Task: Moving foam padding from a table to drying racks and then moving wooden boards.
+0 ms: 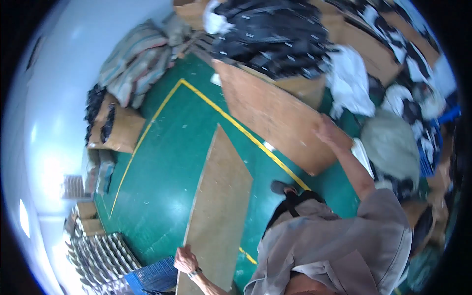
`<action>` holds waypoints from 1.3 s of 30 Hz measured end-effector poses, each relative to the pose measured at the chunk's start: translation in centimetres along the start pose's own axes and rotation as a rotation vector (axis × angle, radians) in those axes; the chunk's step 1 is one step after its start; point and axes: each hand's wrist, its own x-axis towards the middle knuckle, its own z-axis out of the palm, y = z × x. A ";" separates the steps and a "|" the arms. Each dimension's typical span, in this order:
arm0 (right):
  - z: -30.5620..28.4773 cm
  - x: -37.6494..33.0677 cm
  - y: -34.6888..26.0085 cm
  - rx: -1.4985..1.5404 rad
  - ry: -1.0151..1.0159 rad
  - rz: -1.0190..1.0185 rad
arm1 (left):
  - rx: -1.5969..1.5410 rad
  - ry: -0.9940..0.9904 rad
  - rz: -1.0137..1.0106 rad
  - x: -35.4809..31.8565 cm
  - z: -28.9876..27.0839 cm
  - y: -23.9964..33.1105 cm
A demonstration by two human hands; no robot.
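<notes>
My left hand [186, 259], with a band on its wrist, is closed round the left edge of a tan wooden board [219, 196]. That board stands tilted over the green floor, its narrow far end pointing away from me. To the right, my right hand [324, 130] is closed on the upper edge of a second, reddish-brown wooden board [270, 110]. It leans on its long side against a large carton [305, 91] heaped with black plastic-wrapped goods [275, 37]. Both hands look slightly blurred. The lower end of the left board runs out of view.
Yellow tape [231, 118] marks the green floor [162, 142]. Striped woven sacks [140, 59] and an opened carton [123, 128] line the left wall. Stacked trays [103, 255] and a blue crate [152, 275] stand near left. White bags [349, 81] and a greenish sack [391, 142] crowd the right.
</notes>
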 end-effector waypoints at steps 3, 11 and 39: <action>2.0 8.5 0.8 0.074 -0.077 0.035 | -0.117 0.069 -0.083 0.1 2.8 -2.1; 5.1 15.4 -8.2 -0.261 -0.431 0.044 | -0.080 0.029 -0.480 2.9 7.3 -3.5; 26.7 30.6 -61.6 -0.260 -0.719 0.026 | 0.361 -0.468 -1.146 54.4 33.5 -26.1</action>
